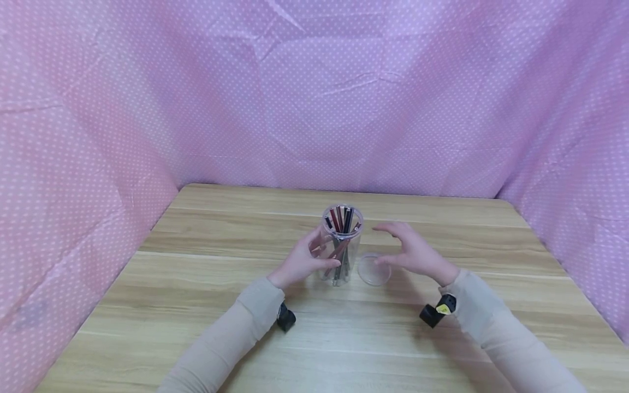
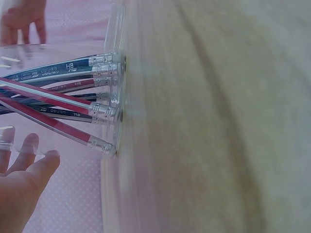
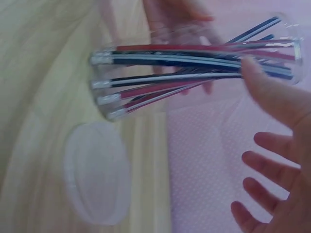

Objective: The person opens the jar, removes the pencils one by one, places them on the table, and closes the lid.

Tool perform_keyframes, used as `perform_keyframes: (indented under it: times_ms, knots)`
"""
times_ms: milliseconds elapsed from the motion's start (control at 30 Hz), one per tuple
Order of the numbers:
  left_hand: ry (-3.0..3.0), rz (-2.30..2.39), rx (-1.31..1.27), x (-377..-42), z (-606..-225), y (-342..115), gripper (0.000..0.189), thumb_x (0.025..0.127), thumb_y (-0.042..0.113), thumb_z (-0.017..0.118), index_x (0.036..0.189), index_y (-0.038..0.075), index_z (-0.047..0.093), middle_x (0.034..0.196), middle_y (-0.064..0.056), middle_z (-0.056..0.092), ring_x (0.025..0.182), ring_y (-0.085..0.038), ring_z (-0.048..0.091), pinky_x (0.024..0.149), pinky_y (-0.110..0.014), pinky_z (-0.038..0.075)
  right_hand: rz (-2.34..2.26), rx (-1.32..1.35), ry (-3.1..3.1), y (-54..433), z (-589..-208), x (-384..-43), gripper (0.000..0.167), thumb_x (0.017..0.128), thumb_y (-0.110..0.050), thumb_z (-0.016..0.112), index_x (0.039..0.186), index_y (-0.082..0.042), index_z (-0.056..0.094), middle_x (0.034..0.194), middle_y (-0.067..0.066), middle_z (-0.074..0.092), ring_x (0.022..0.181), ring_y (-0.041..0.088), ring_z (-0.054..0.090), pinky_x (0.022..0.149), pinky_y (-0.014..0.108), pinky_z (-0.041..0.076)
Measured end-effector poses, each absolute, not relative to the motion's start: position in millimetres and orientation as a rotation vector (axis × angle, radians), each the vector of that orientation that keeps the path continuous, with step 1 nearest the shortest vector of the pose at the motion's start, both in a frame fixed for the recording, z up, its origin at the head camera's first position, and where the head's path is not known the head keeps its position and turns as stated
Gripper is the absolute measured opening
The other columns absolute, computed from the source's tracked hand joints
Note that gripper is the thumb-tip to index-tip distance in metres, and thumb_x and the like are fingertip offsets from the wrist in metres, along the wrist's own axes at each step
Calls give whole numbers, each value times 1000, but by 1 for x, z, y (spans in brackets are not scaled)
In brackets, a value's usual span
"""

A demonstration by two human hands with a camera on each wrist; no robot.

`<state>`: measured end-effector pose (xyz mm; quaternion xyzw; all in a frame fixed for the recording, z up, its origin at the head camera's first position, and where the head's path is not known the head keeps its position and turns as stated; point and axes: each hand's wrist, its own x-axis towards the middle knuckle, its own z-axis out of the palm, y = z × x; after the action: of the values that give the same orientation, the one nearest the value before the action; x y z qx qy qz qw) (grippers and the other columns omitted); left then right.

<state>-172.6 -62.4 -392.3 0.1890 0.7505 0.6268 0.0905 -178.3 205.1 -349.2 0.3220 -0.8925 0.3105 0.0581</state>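
A clear plastic jar (image 1: 355, 254) stands upright on the table, its top uncovered. Inside it several red and dark blue striped pencils (image 1: 344, 224) lean at different angles; the left wrist view shows HB lettering and silver ferrules at the jar's base. My left hand (image 1: 302, 259) grips the jar from the left, thumb across the front and fingers round the back. To the right of the jar lies a round clear lid (image 1: 375, 275), flat on the wood. My right hand (image 1: 415, 248) hovers by the lid with thumb and fingers spread apart, holding nothing; its thumb overlaps the lid in the head view.
The wooden table (image 1: 206, 234) extends around the jar on all sides. A pink polka-dot curtain (image 1: 314, 109) hangs behind it and along both sides. Each wrist carries a small black camera (image 1: 285, 317) on a strap.
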Motion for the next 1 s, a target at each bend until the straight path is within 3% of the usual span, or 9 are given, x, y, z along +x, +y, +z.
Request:
perform_keyframes:
  times_ms: [367,700,1000]
  knots:
    - [2207,1876,581,-173,-394,-62,88,77,3,76,149,20,29,146,-11,43,134,-28,41,112,-42,35,1029,1005,-2577,193,-310,-177,48,83,-8,70,127,2,54,127,19,57,117,33,49,98,50,43]
    - [2204,1873,591,-173,-393,-62,85,78,6,76,148,23,31,146,-10,44,134,-27,41,112,-43,34,893,1095,-2567,175,-293,-177,55,87,-19,66,136,-4,47,137,19,47,128,36,38,107,56,32]
    - [2172,1879,564,-172,-393,-60,82,79,2,74,147,18,33,145,-13,44,135,-28,39,113,-46,32,706,1100,-2650,165,-292,-174,56,92,-28,61,139,-3,45,138,18,45,128,35,36,106,55,34]
